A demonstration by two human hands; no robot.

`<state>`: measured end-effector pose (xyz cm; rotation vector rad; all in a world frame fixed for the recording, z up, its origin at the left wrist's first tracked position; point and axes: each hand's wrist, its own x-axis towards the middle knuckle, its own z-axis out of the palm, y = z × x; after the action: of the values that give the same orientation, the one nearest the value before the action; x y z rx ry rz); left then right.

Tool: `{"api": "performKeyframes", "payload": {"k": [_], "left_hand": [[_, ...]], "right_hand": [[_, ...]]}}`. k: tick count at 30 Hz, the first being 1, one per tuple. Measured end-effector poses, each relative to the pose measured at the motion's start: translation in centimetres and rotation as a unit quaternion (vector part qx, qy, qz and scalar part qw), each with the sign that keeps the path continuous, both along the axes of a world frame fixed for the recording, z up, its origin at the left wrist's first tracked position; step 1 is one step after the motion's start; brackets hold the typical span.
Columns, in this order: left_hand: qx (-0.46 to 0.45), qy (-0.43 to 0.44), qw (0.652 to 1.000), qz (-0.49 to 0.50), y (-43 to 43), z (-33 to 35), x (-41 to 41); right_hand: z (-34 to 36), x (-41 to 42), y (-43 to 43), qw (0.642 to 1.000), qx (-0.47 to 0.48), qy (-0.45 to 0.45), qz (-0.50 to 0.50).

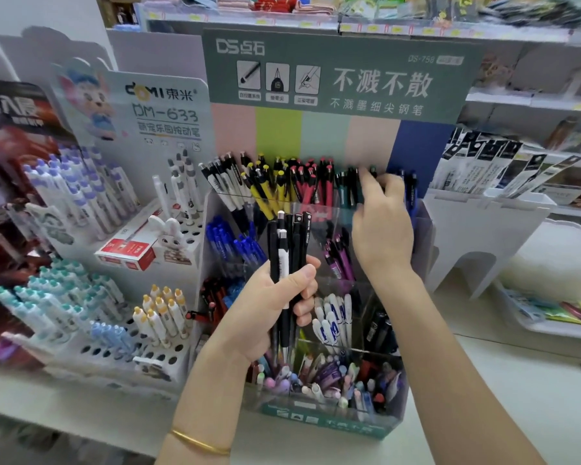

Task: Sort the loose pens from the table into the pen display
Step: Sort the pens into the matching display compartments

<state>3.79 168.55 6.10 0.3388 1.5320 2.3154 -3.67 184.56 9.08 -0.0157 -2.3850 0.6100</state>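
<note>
Observed: the left hand [269,307] grips an upright bundle of black pens [291,250], long axes vertical, directly before the pen display [329,422], while the right hand [381,229], nearer the back row, reaches among the dark-green pens [345,189], its grasp indeterminable.

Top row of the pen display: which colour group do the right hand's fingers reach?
The dark green plastic pens, between the red pens and the dark blue pens; the right hand reaches their tops.
</note>
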Motion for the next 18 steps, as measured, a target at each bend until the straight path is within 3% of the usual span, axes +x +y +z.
{"api": "performKeyframes", "payload": {"k": [3, 7, 9, 11, 14, 18], "left_hand": [[-0.007, 0.013, 1.0, -0.022, -0.9, 0.2, -1.1], [-0.002, 0.025, 0.997, -0.078, -2.8, 0.3, -2.2], [-0.027, 0.038, 0.994, -0.103, -4.1, 0.4, -2.7], [-0.039, 0.04, 0.99, -0.132, -5.5, 0.4, -3.2], [-0.038, 0.031, 0.984, -0.173, -7.6, 0.5, -3.7], [-0.039, 0.015, 0.973, -0.226, -10.0, 0.2, -4.3]], "right_hand": [[0.3, 0.6, -0.6, 0.999, -0.029, 0.009, 0.011], [1.1, 2.5, -2.8, 0.985, -0.144, 0.068, 0.061], [2.0, 3.7, -4.7, 0.959, -0.237, 0.015, 0.158], [3.2, 4.5, -6.6, 0.918, -0.291, -0.1, 0.251], [4.1, 4.3, -8.5, 0.898, -0.223, -0.224, 0.308], [3.8, 3.3, -10.0, 0.886, -0.229, -0.243, 0.321]]}}
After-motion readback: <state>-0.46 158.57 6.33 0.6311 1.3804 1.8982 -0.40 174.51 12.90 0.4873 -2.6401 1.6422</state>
